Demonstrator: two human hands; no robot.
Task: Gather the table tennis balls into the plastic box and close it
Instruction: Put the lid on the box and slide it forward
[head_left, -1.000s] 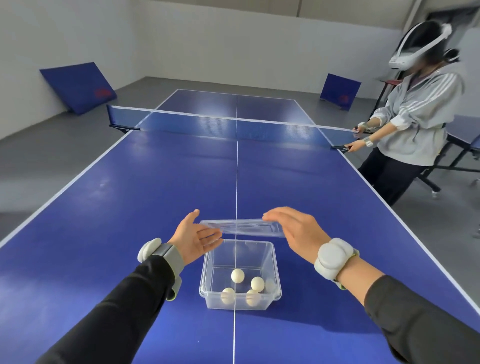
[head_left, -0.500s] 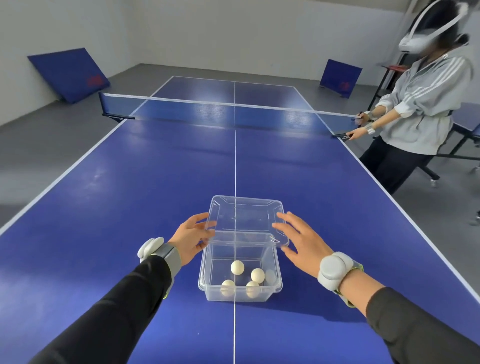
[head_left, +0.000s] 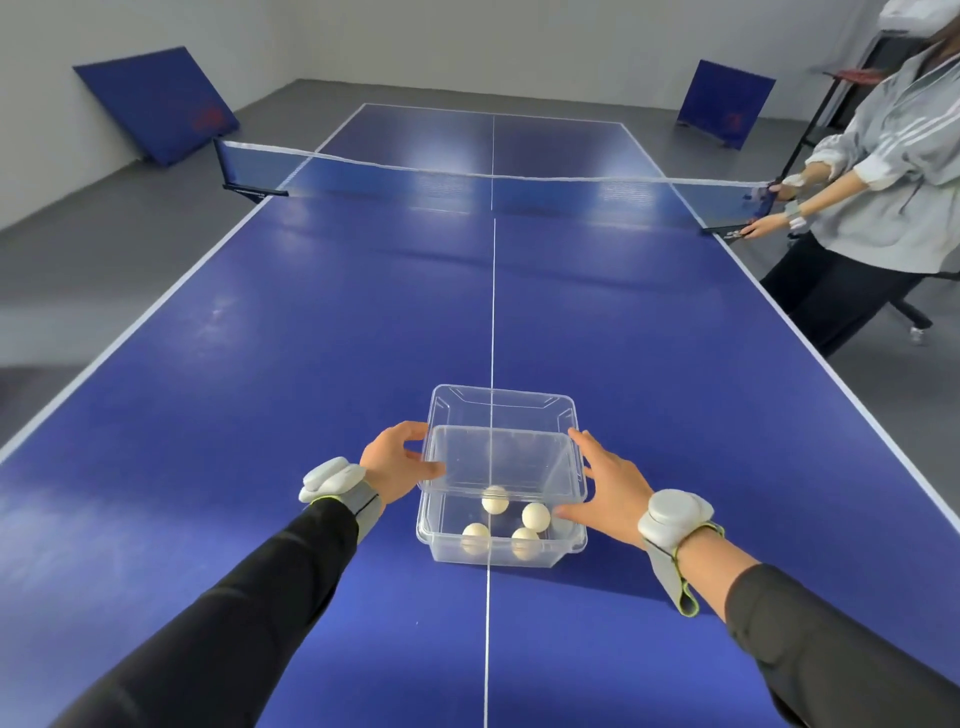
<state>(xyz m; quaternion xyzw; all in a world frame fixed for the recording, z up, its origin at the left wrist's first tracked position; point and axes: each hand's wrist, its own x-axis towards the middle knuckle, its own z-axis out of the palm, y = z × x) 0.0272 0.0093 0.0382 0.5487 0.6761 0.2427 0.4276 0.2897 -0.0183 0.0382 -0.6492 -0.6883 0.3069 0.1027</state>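
On the table's (head_left: 260, 415) white centre line, near your edge, the plastic box (head_left: 501, 540) holds four balls (head_left: 494, 500). Your left hand (head_left: 397, 465) and right hand (head_left: 610, 483) grip the clear lid's (head_left: 501, 441) side edges, holding it tilted above the box.

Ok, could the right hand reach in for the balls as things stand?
Probably not. The clear lid held by both the left hand and the right hand covers most of the plastic box, leaving only a narrow gap above the balls.
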